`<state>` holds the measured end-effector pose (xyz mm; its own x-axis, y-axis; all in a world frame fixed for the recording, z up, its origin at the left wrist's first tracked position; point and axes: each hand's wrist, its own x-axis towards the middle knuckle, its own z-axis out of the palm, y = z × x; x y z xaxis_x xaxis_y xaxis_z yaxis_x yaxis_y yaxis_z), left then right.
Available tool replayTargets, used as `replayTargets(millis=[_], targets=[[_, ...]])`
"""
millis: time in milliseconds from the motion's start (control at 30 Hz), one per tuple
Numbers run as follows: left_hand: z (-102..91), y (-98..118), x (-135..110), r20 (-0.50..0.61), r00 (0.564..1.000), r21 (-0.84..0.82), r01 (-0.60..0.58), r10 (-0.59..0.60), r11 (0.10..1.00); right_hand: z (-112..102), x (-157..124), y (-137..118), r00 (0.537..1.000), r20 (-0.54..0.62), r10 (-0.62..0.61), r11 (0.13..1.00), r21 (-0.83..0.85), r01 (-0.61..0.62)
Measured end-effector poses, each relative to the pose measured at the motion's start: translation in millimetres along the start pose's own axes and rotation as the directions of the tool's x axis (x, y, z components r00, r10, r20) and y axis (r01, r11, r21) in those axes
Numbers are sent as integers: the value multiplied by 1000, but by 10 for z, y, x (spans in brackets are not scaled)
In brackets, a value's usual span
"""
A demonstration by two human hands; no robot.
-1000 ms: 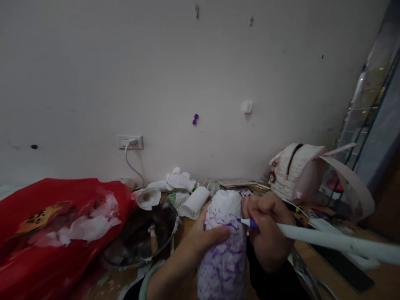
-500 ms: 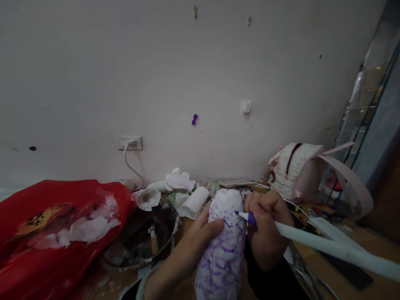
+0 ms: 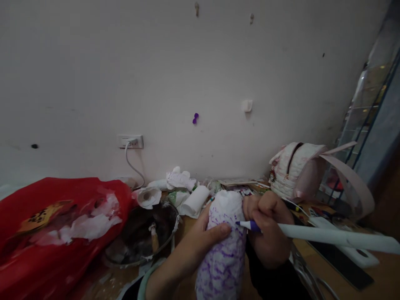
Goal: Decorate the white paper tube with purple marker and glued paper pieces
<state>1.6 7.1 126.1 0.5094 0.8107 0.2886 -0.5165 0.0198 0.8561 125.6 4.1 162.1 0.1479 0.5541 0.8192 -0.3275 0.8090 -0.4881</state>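
Note:
A white, lumpy, paper-covered cylinder (image 3: 223, 258) stands tilted in front of me, its lower part covered in purple strokes and its rounded top mostly white. My left hand (image 3: 206, 233) is wrapped round its left side, thumb lying across the front. In my right hand (image 3: 270, 233) is a purple marker pen (image 3: 331, 235) with a long white barrel pointing right. The pen's purple tip is at the cylinder's upper right face, close to my left thumb; whether it touches the paper I cannot tell.
A red plastic bag (image 3: 71, 200) with torn white paper lies left, beside a dark bowl (image 3: 165, 246) holding a brush-like stick. White paper rolls (image 3: 196, 200) lie behind. At right are a quilted backpack (image 3: 300, 171), a black phone-like slab (image 3: 342, 266) and a white flat object (image 3: 359, 254).
The pen's barrel has swung up to a flatter angle, and its tip is slightly lower on the cylinder. My left thumb has shifted right and down across the front.

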Motion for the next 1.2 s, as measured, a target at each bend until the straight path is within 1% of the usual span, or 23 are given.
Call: replayTargets(millis=[33,133,200,300,367,533,633,700,733,800,900,933,1000,1100,1200], targets=[[1,4,-1,3,1000,-7,1,-1,1000,0,3,-1,1000,-2,6,1000,7,-6],[8,18,-5,-9,1000,-21,11,-11,1000,3,6,8,999,-25,-45,999,-11,45],[12,26,-9,-16,1000,-18,17,-17,1000,8,7,18,998,-54,-42,999,-12,42],[18,31,-14,-18,1000,-21,23,-24,1000,18,10,29,991,-137,0,998,70,10],[22,31,-15,-25,999,-28,23,-24,999,22,10,29,988,-154,4,994,109,13],[20,45,2,-17,998,-34,61,-62,998,6,0,20,993,-115,9,1000,29,-6],[-2,37,11,14,997,-44,75,-75,996,-25,9,20,991,-130,24,999,-35,-29],[-32,6,14,43,996,-68,81,-78,994,-48,21,17,988,-141,59,997,-49,-67],[-53,-17,17,57,995,-77,91,-86,993,-57,28,12,987,-135,82,996,-31,-87],[-112,-71,32,79,990,-82,122,-116,989,-69,41,-6,989,-83,126,991,42,-123],[-235,-137,82,122,979,-31,166,-161,986,-66,51,-44,990,4,142,979,148,-141],[-282,-151,104,141,976,2,168,-167,986,-60,51,-54,989,16,149,974,170,-150],[-373,-173,149,152,977,63,141,-149,988,-50,50,-62,986,0,165,969,188,-162],[-481,-205,202,81,992,139,87,-98,986,-47,49,-45,989,-18,146,976,165,-141],[-503,-228,232,-1,998,173,66,-66,983,-59,50,-18,991,-7,137,976,172,-133]])
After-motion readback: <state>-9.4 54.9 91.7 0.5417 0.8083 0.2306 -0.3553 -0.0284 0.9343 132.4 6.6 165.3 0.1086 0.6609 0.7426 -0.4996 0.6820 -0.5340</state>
